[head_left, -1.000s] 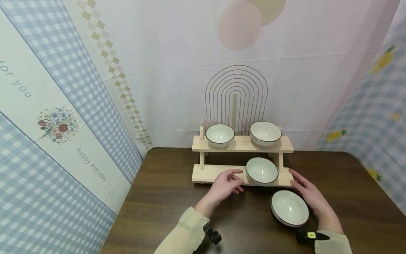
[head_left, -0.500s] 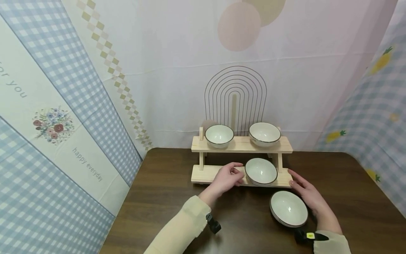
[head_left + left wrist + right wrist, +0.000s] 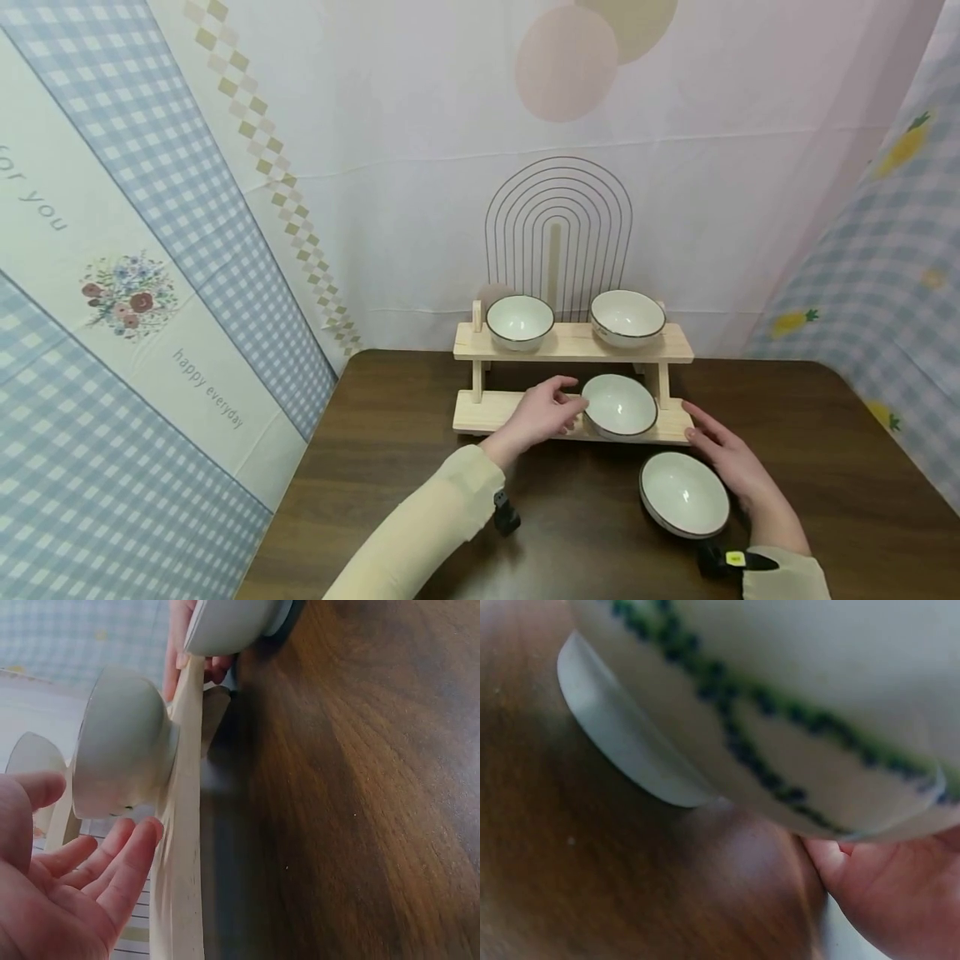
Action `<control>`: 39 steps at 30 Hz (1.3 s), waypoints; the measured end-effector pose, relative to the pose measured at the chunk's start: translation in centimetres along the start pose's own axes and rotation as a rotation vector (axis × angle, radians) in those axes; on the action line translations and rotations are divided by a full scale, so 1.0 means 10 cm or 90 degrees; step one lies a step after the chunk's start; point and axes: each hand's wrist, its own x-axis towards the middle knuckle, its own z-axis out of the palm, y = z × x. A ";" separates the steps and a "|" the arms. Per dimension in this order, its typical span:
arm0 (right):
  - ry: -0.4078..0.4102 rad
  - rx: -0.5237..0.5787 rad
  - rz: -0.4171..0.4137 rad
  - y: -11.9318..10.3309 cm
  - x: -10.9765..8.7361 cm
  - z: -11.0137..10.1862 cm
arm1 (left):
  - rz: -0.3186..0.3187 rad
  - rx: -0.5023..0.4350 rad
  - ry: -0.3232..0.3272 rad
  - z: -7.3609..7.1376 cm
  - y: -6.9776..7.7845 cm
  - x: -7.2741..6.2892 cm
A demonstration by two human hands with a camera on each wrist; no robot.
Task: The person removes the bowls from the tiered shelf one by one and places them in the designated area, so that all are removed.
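A white dark-rimmed bowl [image 3: 619,407] stands on the right part of the lower tier of a wooden two-tier shelf [image 3: 491,410]. Close to its left side is my left hand [image 3: 546,412]; in the left wrist view the thumb and loosely bent fingers [image 3: 127,874] are spread toward the bowl [image 3: 120,746], seemingly without gripping it. My right hand [image 3: 731,458] holds the right end of the lower board, with fingers on both faces of it. Just in front of that hand, another bowl [image 3: 685,495] sits on the table; its green and blue pattern fills the right wrist view.
On the upper tier stand two more bowls, a smaller one [image 3: 521,322] at left and a larger one [image 3: 627,317] at right. The brown wooden table [image 3: 375,467] reaches back to a patterned cloth [image 3: 420,233], with checked cloths at both sides.
My left hand has moved a little to the right, its fingertips closer to the lower-tier bowl. The right hand, the shelf and the bowls have stayed in place.
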 end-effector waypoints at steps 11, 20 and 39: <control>-0.001 -0.006 0.003 -0.04 -0.04 -0.01 | -0.005 0.014 -0.018 0.05 0.09 -0.01; -0.001 -0.007 0.004 -0.06 -0.04 -0.02 | -0.003 0.033 -0.016 0.06 0.13 0.04; -0.003 0.002 0.003 -0.06 -0.05 -0.01 | -0.011 0.034 -0.018 0.09 0.08 0.03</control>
